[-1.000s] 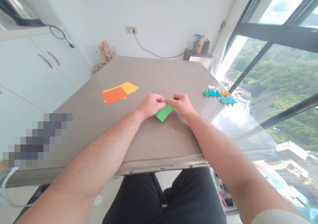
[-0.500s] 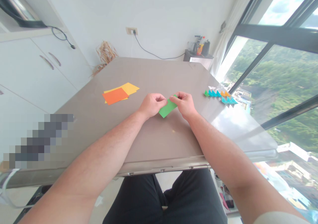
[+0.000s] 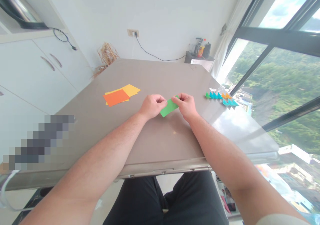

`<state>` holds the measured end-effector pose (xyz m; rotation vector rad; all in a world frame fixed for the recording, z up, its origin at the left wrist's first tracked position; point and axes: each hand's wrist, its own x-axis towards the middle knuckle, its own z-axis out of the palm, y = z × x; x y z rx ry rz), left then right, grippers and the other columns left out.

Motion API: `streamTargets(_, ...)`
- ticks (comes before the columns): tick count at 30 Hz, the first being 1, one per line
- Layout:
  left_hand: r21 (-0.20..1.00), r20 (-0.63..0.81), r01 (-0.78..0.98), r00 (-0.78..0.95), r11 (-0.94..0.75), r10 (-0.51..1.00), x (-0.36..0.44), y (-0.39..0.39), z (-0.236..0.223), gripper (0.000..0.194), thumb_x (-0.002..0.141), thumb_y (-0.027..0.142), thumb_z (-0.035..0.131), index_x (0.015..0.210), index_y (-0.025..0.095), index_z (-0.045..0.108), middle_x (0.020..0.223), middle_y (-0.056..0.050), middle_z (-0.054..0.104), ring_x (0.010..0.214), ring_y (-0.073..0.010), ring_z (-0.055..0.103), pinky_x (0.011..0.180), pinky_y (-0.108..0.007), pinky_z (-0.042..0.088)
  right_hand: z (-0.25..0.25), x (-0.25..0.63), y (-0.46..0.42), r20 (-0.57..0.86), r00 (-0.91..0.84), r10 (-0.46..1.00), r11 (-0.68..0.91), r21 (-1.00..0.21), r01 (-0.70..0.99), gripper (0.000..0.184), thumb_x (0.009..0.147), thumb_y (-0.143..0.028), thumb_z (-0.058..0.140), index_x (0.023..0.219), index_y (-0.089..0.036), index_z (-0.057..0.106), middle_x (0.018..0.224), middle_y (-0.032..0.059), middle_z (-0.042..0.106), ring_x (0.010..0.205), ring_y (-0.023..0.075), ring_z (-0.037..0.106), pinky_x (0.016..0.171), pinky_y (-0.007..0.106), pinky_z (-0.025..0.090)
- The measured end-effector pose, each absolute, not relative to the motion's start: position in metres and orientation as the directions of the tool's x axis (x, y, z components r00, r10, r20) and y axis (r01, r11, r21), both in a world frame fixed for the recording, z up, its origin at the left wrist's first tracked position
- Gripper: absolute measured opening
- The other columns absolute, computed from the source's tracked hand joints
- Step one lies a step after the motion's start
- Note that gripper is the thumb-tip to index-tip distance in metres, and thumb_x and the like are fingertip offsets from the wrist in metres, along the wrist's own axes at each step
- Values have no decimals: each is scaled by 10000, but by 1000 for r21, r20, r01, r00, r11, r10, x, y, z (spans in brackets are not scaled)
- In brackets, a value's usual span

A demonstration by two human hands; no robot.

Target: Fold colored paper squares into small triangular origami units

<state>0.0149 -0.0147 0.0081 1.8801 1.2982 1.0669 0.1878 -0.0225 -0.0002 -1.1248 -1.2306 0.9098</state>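
A piece of green paper (image 3: 169, 109), roughly rectangular, is held between my two hands just above the middle of the table. My left hand (image 3: 153, 106) pinches its left corner between thumb and fingers. At the upper right end, my right hand (image 3: 186, 105) grips the paper with the thumb on top and the fingers behind. Some fingertips are hidden behind the sheet. To the left lie flat sheets of orange paper (image 3: 116, 97) and yellow paper (image 3: 131, 90), overlapping. Several small folded paper boats (image 3: 230, 102) in teal, orange and green stand in rows at the right.
The grey-brown table (image 3: 155, 141) reaches from my lap towards the wall. A blurred-out object (image 3: 41, 145) lies at its left side. Beyond the far edge are dried stalks (image 3: 107, 53) and a small cabinet (image 3: 198, 60) with bottles. A large window lines the right side.
The green paper has tilted slightly, its lower corner shifting a little up and left. Both hands keep their hold and have barely moved; the view has shifted slightly.
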Motion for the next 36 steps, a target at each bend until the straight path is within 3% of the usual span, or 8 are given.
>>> streamTargets(20,783,306,512,176,-353,936,12,-13,10,154,801,339,609,776,194,654,744,-21,699,673,-160,597,667,-291,446,0,191,-21,220,124,967,233,-968,-95,254,668,-418,744,723,-211,607,697,-30,563,686,126,508,661,278,437)
streamTargets(24,764,322,543,145,-348,935,11,-12,11,96,772,276,580,728,201,620,690,-4,658,644,-155,562,632,-288,414,4,196,-19,170,147,974,207,-934,-290,218,673,-314,680,868,-228,634,766,-26,572,722,125,535,687,267,451)
streamTargets(27,773,321,550,92,-317,943,10,-10,11,75,736,249,572,679,206,596,653,6,623,627,-153,535,608,-289,388,7,203,-16,91,183,979,163,-889,-428,195,623,-233,586,818,-227,575,680,-39,477,627,115,472,653,269,446)
streamTargets(36,784,334,535,60,-313,941,10,-10,10,76,715,263,568,658,215,586,641,9,603,635,-156,526,605,-295,376,13,203,-18,81,142,987,140,-863,-485,263,540,-142,571,789,-224,546,642,-44,416,567,104,411,599,265,429)
